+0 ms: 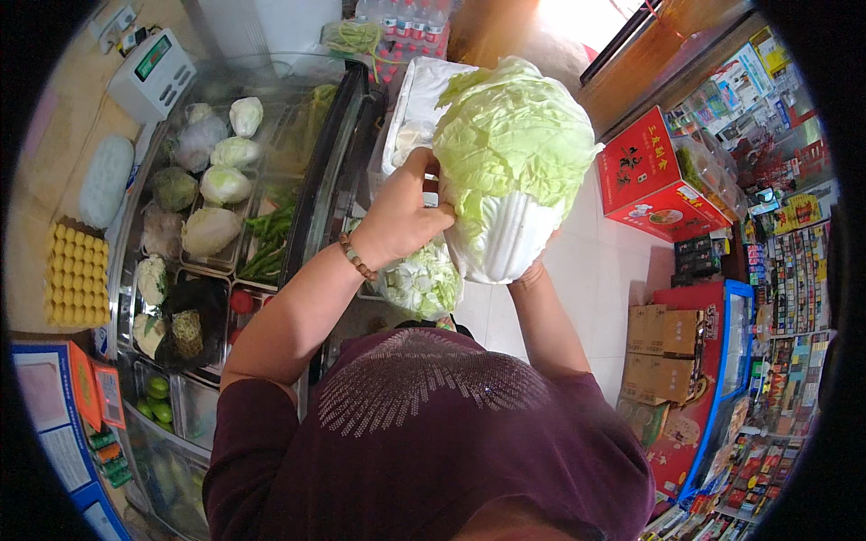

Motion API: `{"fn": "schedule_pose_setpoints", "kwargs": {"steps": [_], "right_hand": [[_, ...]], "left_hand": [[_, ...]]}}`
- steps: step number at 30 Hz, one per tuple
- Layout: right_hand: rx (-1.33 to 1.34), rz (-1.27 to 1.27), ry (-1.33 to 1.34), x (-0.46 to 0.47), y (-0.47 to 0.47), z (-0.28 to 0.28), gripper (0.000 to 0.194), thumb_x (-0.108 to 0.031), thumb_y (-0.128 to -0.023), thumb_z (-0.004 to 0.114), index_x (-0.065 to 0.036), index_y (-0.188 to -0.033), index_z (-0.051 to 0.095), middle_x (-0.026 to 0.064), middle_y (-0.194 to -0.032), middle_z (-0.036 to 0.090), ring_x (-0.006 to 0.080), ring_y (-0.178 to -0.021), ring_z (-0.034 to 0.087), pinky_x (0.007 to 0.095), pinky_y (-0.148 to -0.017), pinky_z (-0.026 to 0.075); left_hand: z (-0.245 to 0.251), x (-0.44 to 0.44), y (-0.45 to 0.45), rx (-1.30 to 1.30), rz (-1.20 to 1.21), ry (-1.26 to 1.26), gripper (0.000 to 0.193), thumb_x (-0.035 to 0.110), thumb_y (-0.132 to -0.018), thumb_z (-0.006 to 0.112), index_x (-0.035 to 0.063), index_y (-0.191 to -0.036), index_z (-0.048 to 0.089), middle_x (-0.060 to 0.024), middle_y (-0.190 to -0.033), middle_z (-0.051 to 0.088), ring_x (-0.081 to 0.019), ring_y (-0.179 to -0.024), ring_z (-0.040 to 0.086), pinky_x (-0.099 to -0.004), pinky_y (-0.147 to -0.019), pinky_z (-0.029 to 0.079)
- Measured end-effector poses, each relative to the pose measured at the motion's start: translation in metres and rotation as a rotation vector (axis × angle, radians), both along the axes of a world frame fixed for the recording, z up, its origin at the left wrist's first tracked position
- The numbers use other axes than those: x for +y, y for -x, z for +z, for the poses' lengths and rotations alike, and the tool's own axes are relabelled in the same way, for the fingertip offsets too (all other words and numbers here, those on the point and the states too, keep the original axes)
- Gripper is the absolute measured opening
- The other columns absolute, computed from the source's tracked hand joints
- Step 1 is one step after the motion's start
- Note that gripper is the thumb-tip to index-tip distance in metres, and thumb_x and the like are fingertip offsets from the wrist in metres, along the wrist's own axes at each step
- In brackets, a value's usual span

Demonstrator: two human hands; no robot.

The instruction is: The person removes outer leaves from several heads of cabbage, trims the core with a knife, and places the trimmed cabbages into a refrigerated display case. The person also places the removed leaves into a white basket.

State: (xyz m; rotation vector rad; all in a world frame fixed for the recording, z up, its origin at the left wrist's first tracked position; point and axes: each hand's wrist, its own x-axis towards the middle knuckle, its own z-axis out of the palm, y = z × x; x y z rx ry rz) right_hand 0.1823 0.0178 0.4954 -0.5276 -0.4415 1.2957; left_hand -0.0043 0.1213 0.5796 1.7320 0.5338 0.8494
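Observation:
A large napa cabbage [517, 169], with pale green leaves and a thick white base, is held up between both hands. My left hand [402, 216] grips its left side, thumb against the white stem and fingers partly behind the leaves. Low on the right side, my right hand [534, 267] supports the base and is mostly hidden behind the cabbage. Below and to the left of it, loose cut or torn cabbage leaves [423, 284] lie in a heap. Behind my left hand stands a white foam box [399, 101] with a wrapped pale item inside.
At left, a glass display case [311, 182] contains cabbages, cauliflower [152, 278], green peppers [270, 233] and other vegetables in metal trays. Yellow egg trays [78, 274] stand beyond it. A red carton [639, 176], brown cardboard boxes [659, 351] and crowded shelves are at right.

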Motion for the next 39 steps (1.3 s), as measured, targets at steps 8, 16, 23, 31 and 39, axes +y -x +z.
{"fn": "schedule_pose_setpoints", "kwargs": {"steps": [8,16,23,31,39], "right_hand": [[-0.018,-0.025,0.022,0.001,0.002,0.006,0.115,-0.077,-0.055,0.066,-0.015,-0.144,0.027,0.0091,-0.141,0.041,0.0296,-0.126,0.042,0.0456,-0.105,0.037],[0.0,0.045,-0.007,0.004,0.01,0.014,0.107,-0.071,-0.061,0.066,-0.015,-0.144,0.027,0.0092,-0.141,0.041,0.0288,-0.126,0.042,0.0446,-0.105,0.037],[-0.15,0.026,-0.143,0.025,0.021,0.012,0.085,-0.043,-0.071,0.068,-0.014,-0.142,0.031,0.0111,-0.135,0.046,0.0279,-0.121,0.048,0.0418,-0.099,0.042],[0.076,0.122,0.053,-0.001,0.029,0.033,0.063,-0.029,-0.085,0.06,-0.015,-0.14,0.034,0.0166,-0.125,0.053,0.0324,-0.105,0.059,0.0404,-0.07,0.056],[-0.005,0.049,0.1,0.009,0.025,0.028,0.062,-0.054,-0.089,0.043,-0.015,-0.137,0.036,0.0156,-0.121,0.055,0.0317,-0.099,0.061,0.0373,-0.061,0.054]], "left_hand": [[-0.002,-0.001,0.004,-0.095,-0.018,-0.091,0.049,-0.002,-0.077,0.061,0.0015,-0.123,0.043,-0.0138,-0.114,0.057,-0.0276,-0.102,0.059,-0.0339,-0.085,0.049],[-0.007,0.003,0.005,-0.039,0.06,0.019,0.05,-0.004,-0.078,0.061,0.0022,-0.126,0.045,-0.0114,-0.117,0.058,-0.0191,-0.102,0.058,-0.0314,-0.086,0.047],[0.014,0.017,0.014,-0.06,-0.165,0.147,0.049,-0.003,-0.082,0.062,0.0048,-0.128,0.046,-0.0034,-0.12,0.056,-0.0128,-0.106,0.054,-0.0283,-0.092,0.043],[0.046,0.032,0.02,0.341,-0.064,-0.399,0.034,0.004,-0.085,0.056,0.0,-0.119,0.052,-0.0173,-0.103,0.064,-0.0261,-0.097,0.063,-0.0332,-0.084,0.048],[0.063,0.021,0.017,0.586,0.116,-0.964,0.022,0.003,-0.078,0.058,0.0062,-0.099,0.063,-0.0117,-0.09,0.06,-0.0306,-0.081,0.062,-0.0375,-0.072,0.051]]}}
